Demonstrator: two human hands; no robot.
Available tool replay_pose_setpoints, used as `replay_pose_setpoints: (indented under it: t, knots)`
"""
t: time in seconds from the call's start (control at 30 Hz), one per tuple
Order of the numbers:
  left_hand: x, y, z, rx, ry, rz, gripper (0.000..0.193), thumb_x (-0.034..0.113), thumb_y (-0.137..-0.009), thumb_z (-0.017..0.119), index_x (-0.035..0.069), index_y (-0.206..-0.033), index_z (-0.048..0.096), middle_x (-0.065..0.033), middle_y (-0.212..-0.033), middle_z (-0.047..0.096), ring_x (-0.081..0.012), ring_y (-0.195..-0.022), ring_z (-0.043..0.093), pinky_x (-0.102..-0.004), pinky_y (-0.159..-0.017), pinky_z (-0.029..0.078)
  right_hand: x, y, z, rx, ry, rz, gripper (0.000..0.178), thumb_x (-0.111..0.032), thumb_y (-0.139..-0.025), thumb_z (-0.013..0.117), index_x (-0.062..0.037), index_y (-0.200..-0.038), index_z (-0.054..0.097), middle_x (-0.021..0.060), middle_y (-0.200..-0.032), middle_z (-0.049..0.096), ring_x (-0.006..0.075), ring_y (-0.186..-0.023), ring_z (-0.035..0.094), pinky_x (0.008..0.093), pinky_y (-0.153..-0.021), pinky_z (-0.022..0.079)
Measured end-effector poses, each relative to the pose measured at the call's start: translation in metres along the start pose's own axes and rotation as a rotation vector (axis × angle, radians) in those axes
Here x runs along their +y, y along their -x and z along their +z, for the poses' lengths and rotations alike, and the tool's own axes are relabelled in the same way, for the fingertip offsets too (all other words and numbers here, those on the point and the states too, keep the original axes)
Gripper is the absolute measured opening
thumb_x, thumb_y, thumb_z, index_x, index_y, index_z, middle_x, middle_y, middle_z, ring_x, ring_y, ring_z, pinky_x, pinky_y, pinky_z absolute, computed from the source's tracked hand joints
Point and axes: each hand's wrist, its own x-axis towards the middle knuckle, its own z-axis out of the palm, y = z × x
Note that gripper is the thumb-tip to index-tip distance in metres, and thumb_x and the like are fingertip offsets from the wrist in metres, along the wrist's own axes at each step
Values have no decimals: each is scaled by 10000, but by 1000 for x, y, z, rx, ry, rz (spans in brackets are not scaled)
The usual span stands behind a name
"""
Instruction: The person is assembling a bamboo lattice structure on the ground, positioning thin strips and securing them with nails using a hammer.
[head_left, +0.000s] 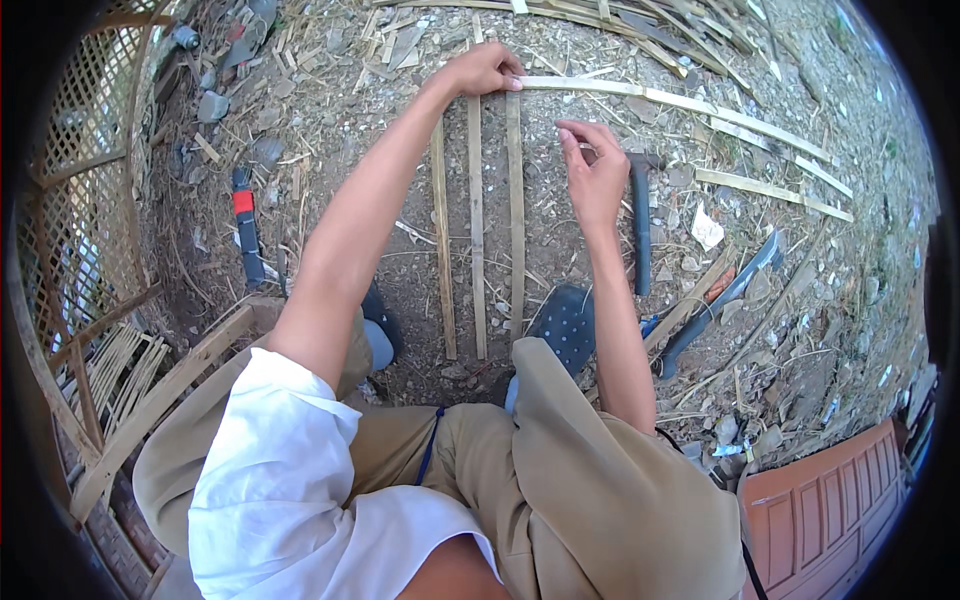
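My left hand [484, 71] reaches out at the far middle, its fingers closed on the end of a pale bamboo strip [600, 86] that runs off to the right. Under that hand, three strips lie roughly side by side on the ground, pointing toward me: a left strip [443, 250], a middle strip [477, 220] and a right strip [516, 220]. My right hand [598, 172] is raised nearby with thumb and fingers pinched; whatever sits between them is too small to name. Just right of it lies a hammer [641, 225] with a dark handle.
A machete [722, 302] rests at the right, and a dark tool with a red band [245, 220] at the left. Loose strips [775, 192] lie right, more at the far edge. A lattice panel [85, 150] stands left; a brown panelled board [825, 505] is near right.
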Motion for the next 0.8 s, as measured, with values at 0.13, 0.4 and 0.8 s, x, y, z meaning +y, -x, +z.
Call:
replay_pose_setpoints:
  t: [0.13, 0.4, 0.8]
  knots:
    - [3, 12, 19, 202, 104, 62, 341, 124, -929, 880, 9, -1241, 805, -152, -1102, 825, -271, -1016, 773, -419, -913, 607, 9, -35, 47, -27, 47, -16, 236, 10, -966, 796, 4, -1202, 786, 137, -1030, 783, 225, -845, 775, 350, -759, 618]
    - [14, 30, 38, 609, 114, 255, 254, -60, -800, 812, -41, -1026, 696, -163, -981, 709, -338, -926, 746, -433, -824, 606, 32, -85, 73, -113, 163, -214, 206, -2, -944, 821, 21, -1104, 694, 162, -971, 775, 262, -841, 785, 382, -764, 626]
    - [19, 47, 38, 582, 234, 147, 311, 8, -800, 888, -15, -1047, 700, -158, -1006, 748, -369, -986, 756, -451, -885, 578, 37, -99, 62, -271, 280, -376, 209, 14, -902, 842, -30, -1103, 801, 171, -1017, 773, 377, -954, 769, 450, -836, 608]
